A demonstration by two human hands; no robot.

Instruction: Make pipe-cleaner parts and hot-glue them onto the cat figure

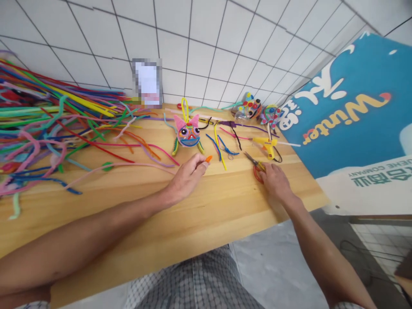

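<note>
My left hand (188,176) is closed, thumb against fingers, on a short orange pipe cleaner piece (209,159) whose tip sticks out to the right. On the table's right part, my right hand (276,179) grips the scissors (258,173) by their red handles, blades pointing away to the upper left. A cat-faced ornament (188,136) with pink ears, a blue mouth and a yellow loop stands just beyond my left hand. Between my hands lie a yellow pipe cleaner (221,150) and blue cut pieces (229,148). A yellow glue gun (267,146) rests beyond the scissors.
A large heap of coloured pipe cleaners (64,111) spreads over the left of the table (206,214). A phone-like screen (147,83) leans against the tiled wall. Decorated ornaments (272,115) stand at the back right. A blue printed board (360,111) borders the right side.
</note>
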